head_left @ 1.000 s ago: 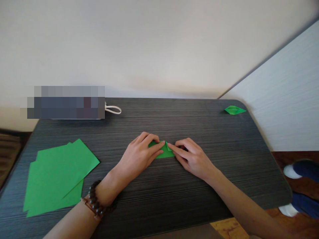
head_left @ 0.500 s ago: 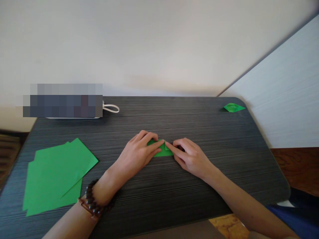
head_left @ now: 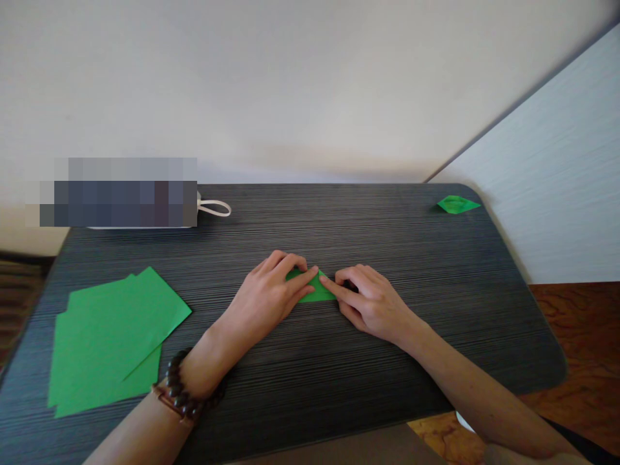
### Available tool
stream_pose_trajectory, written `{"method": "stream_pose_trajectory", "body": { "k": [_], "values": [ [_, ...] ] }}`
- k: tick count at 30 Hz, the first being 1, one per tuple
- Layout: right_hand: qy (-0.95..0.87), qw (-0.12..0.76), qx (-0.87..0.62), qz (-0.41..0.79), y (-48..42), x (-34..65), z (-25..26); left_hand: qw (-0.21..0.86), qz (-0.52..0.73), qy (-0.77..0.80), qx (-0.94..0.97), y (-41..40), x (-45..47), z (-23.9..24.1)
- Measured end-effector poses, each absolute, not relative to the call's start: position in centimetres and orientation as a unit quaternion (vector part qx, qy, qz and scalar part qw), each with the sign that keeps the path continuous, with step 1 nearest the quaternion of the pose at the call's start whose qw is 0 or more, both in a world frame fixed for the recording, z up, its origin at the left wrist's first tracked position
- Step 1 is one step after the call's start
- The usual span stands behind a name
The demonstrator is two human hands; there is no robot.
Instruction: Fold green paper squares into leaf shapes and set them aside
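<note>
A small folded piece of green paper [head_left: 317,292] lies on the table between my hands, its right side sloping down from a peak. My left hand [head_left: 272,287] presses its left part, index fingertip at the peak and the other fingers bent over the paper. My right hand [head_left: 367,298] is at its right edge, index finger stretched onto the slope and the other fingers curled. The fingers cover both ends of the paper.
Flat green paper sheets [head_left: 106,336] lie overlapping on the left of the dark table [head_left: 290,387]. A folded green paper boat shape [head_left: 456,205] stands at the far right corner. At the back left is a blurred-out object with a white loop [head_left: 216,208].
A small flap on the paper's right side has gone down, and that side now slopes. Both hands keep almost the same place. The view has shifted slightly.
</note>
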State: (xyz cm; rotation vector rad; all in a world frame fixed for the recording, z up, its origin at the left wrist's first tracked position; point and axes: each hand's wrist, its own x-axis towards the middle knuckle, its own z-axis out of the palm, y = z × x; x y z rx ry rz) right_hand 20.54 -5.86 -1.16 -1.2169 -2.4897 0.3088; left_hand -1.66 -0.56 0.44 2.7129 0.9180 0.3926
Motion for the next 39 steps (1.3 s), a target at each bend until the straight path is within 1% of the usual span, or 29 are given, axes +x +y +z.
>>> {"method": "stream_pose_trajectory", "body": {
  "k": [16, 23, 28, 35, 39],
  "values": [
    [-0.879, 0.159, -0.435, 0.114, -5.6, 20.4, -0.9, 0.103, 0.092, 0.309, 0.941, -0.5, -1.7, 0.5],
    [-0.858, 0.201, -0.457, 0.119, -7.2, 21.3, -1.1, 0.119, 0.122, 0.32, 0.932, -0.8, -1.3, 0.8],
    [-0.836, 0.217, -0.488, 0.125, -7.9, 21.3, -0.8, 0.115, 0.146, 0.374, 0.909, -1.4, -0.3, 0.7],
    [-0.845, 0.178, -0.496, 0.092, -6.0, 20.4, -0.3, 0.093, 0.156, 0.387, 0.904, -1.8, 0.1, 0.4],
    [-0.86, 0.173, -0.476, 0.063, -5.9, 20.8, -0.6, 0.083, 0.157, 0.388, 0.904, -1.7, 0.0, 0.4]
  ]
}}
